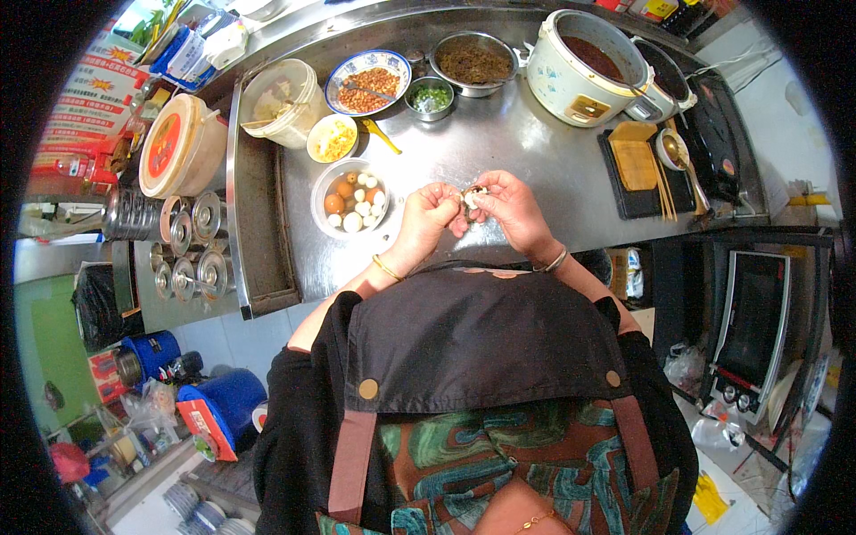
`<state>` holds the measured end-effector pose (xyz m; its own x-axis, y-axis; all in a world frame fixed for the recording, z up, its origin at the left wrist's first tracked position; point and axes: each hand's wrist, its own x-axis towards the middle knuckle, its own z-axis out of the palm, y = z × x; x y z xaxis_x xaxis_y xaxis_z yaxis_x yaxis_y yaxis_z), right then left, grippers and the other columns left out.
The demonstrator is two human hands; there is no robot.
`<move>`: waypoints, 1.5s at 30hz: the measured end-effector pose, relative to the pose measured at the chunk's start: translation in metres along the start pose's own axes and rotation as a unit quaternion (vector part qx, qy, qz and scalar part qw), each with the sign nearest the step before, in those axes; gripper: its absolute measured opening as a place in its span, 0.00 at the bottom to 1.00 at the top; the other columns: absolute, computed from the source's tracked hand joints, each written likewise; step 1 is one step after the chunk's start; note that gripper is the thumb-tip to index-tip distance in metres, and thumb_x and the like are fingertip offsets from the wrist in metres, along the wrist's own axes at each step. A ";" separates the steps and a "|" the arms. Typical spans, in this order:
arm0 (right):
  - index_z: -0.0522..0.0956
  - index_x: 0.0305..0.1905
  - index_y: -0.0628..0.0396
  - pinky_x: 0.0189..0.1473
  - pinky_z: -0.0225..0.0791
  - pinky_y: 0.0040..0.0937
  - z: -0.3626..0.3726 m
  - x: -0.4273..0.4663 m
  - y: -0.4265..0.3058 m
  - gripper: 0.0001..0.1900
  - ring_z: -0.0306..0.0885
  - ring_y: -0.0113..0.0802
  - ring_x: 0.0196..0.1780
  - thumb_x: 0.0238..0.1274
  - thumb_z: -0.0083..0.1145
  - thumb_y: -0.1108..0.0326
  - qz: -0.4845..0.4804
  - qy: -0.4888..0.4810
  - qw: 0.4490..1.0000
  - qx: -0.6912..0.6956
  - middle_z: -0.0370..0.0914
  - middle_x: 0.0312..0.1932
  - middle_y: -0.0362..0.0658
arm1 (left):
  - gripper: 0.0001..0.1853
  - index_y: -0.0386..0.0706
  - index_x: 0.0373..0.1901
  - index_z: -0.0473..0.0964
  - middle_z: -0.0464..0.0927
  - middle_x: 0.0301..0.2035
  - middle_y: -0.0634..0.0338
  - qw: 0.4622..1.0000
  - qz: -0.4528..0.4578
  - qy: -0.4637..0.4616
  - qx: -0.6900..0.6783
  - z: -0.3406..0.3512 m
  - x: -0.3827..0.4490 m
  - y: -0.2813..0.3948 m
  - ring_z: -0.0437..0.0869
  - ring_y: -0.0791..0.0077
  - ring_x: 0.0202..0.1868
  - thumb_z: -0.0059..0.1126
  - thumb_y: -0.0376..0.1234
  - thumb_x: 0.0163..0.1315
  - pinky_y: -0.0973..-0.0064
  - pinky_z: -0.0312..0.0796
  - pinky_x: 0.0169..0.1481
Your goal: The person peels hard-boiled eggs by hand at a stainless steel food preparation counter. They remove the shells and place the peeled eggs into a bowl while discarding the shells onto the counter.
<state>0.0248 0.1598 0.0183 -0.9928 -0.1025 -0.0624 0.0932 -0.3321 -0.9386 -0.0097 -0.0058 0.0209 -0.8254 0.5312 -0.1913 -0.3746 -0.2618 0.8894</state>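
Both of my hands meet over the front part of the steel counter [441, 137]. Between their fingertips is a small egg [472, 198], white with dark, speckled shell on part of it. My left hand [430, 212] grips it from the left, and my right hand [509, 206] pinches it from the right. Just left of my hands stands a clear round tub [317, 212] of small white eggs and larger brown ones. Behind the tub is a small bowl [333, 138] with chopped yellow food, beside a yellow spoon [382, 136].
Along the back stand a white plastic bucket [304, 110], a patterned bowl of peanuts [368, 81], a steel bowl of chopped greens [430, 99], a larger steel bowl [473, 61] and a rice cooker [580, 83]. A black tray [622, 194] with chopsticks lies right.
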 end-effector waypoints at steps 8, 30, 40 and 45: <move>0.70 0.45 0.63 0.33 0.68 0.20 0.004 0.000 -0.002 0.10 0.74 0.24 0.32 0.60 0.50 0.73 0.024 0.013 0.999 0.033 0.76 0.32 0.42 | 0.06 0.34 0.36 0.71 0.77 0.25 0.59 0.998 0.036 0.019 0.051 -0.002 0.000 -0.004 0.76 0.79 0.23 0.46 0.29 0.64 0.84 0.70 0.29; 0.73 0.47 0.67 0.31 0.69 0.19 0.011 -0.001 -0.003 0.12 0.74 0.21 0.30 0.59 0.51 0.74 -0.016 0.032 0.990 -0.135 0.77 0.32 0.41 | 0.04 0.35 0.28 0.75 0.77 0.23 0.53 0.841 0.255 0.078 0.471 0.007 -0.003 0.012 0.77 0.73 0.23 0.57 0.27 0.53 0.77 0.69 0.28; 0.73 0.47 0.67 0.33 0.69 0.20 0.011 0.001 0.000 0.12 0.73 0.22 0.30 0.60 0.51 0.73 -0.022 0.009 0.993 -0.113 0.76 0.32 0.41 | 0.04 0.35 0.26 0.74 0.74 0.18 0.62 0.910 0.143 0.089 0.380 0.005 -0.003 0.010 0.73 0.83 0.21 0.52 0.27 0.57 0.83 0.66 0.25; 0.73 0.47 0.66 0.33 0.69 0.20 0.006 0.003 0.004 0.12 0.73 0.22 0.30 0.60 0.51 0.73 -0.015 -0.005 0.993 -0.121 0.77 0.34 0.42 | 0.05 0.35 0.27 0.72 0.74 0.20 0.63 0.964 0.051 0.079 0.249 0.006 -0.002 0.012 0.74 0.83 0.20 0.49 0.27 0.59 0.86 0.67 0.25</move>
<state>0.0222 0.1523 0.0169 -0.9939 -0.1063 -0.0300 0.0407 -0.1006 -0.9941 -0.0100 -0.0049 0.0350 -0.9162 0.3830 -0.1179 -0.0709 0.1345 0.9884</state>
